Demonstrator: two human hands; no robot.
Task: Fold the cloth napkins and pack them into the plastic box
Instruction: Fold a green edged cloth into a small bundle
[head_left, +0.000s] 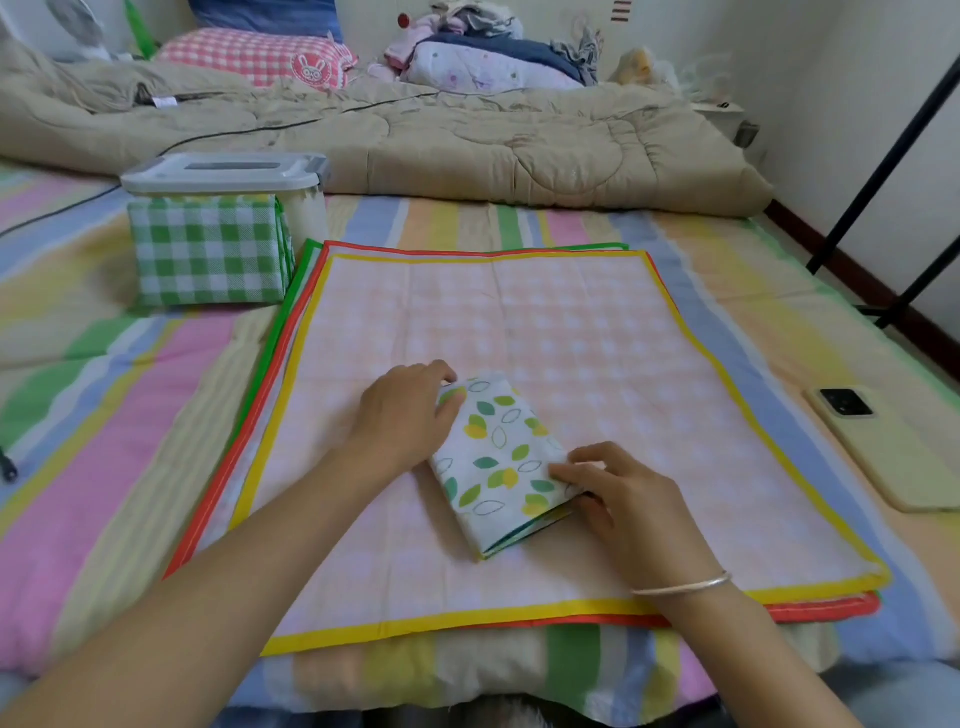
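Observation:
A small folded leaf-print napkin lies on a stack of flat napkins, the top one pink-checked with a yellow border. My left hand grips the folded napkin's upper left end, thumb on top. My right hand holds its lower right corner, fingertips on top and thumb at the edge. A folded green-checked napkin leans upright against the plastic box, whose grey lid is on.
All of this rests on a striped bedsheet. A phone lies at the right. A beige quilt, pillows and clothes fill the back. A black cable runs at the left, black stand legs at the right.

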